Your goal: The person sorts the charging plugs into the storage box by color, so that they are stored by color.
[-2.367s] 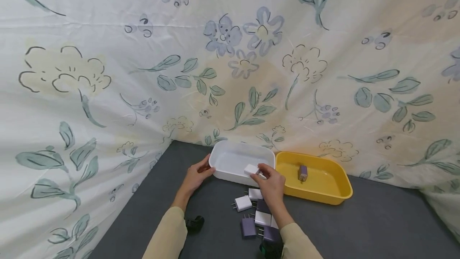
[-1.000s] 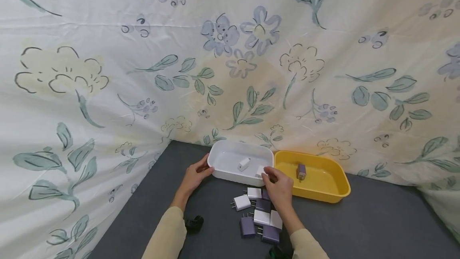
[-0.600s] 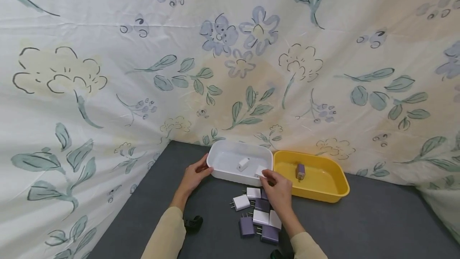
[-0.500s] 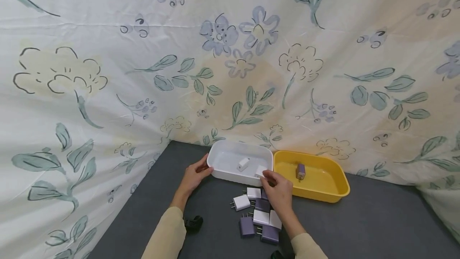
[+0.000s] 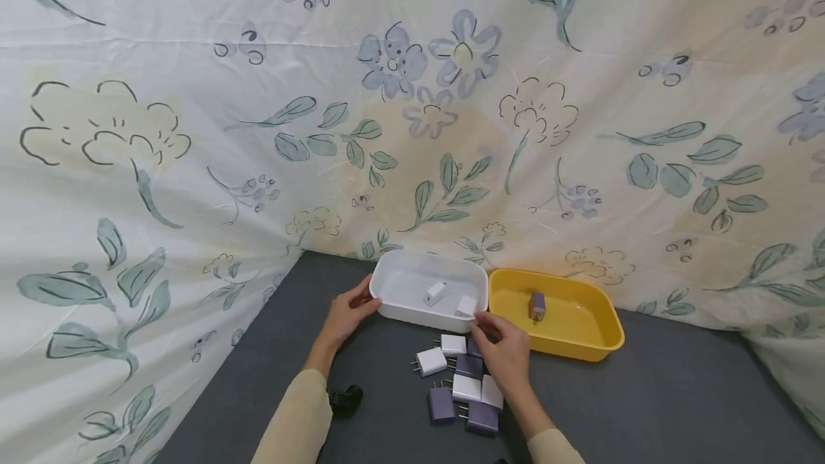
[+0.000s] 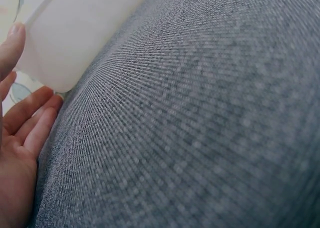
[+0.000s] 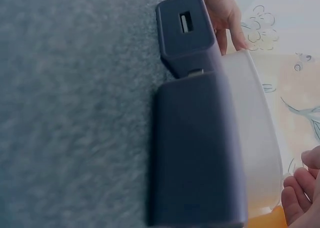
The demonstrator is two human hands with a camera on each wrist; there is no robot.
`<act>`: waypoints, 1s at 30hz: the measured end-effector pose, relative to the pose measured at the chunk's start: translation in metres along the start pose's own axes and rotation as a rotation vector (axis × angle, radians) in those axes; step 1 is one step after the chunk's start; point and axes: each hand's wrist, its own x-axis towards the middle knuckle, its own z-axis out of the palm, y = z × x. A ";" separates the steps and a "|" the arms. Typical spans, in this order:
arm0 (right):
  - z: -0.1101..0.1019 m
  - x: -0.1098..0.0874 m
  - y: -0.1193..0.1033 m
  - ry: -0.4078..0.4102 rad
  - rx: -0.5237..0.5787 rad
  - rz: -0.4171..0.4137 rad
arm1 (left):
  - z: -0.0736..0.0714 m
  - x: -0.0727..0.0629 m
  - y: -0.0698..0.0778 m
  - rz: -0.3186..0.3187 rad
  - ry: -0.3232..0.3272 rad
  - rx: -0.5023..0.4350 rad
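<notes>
My left hand [image 5: 346, 317] rests at the left end of the white tray [image 5: 419, 319], its thumb at the near corner and fingers along the outer side. In the left wrist view its fingers [image 6: 32, 118] are loosely extended. My right hand [image 5: 508, 351] is at the tray's near right corner, fingertips right at the rim. Its fingers look relaxed in the right wrist view, nothing showing between them. Inside the tray lie a white charger [image 5: 435, 293] and another white charger [image 5: 466, 306] close to those fingertips.
Right of the white tray stands a yellow tray [image 5: 609, 335] with one purple charger [image 5: 537, 306] inside. Several white and purple chargers, one a purple charger [image 5: 441, 405], lie on the dark tabletop [image 5: 387, 407] in front. A floral curtain [image 5: 412, 163] hangs behind.
Two white chargers have come to lie in the white tray. My right hand has let go of the second and drawn back slightly to the rim. My left hand stays at the tray's end.
</notes>
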 end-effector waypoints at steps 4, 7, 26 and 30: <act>-0.004 -0.004 0.004 -0.002 -0.006 0.001 | 0.000 0.000 0.000 -0.004 -0.001 -0.001; -0.007 -0.007 0.009 -0.012 -0.008 0.010 | 0.000 -0.001 0.000 -0.002 -0.001 0.002; -0.016 -0.016 0.024 -0.074 -0.065 0.054 | 0.000 -0.002 0.003 -0.018 -0.001 0.019; -0.019 -0.017 0.027 -0.091 -0.078 0.065 | 0.002 0.004 -0.009 -0.013 0.017 0.001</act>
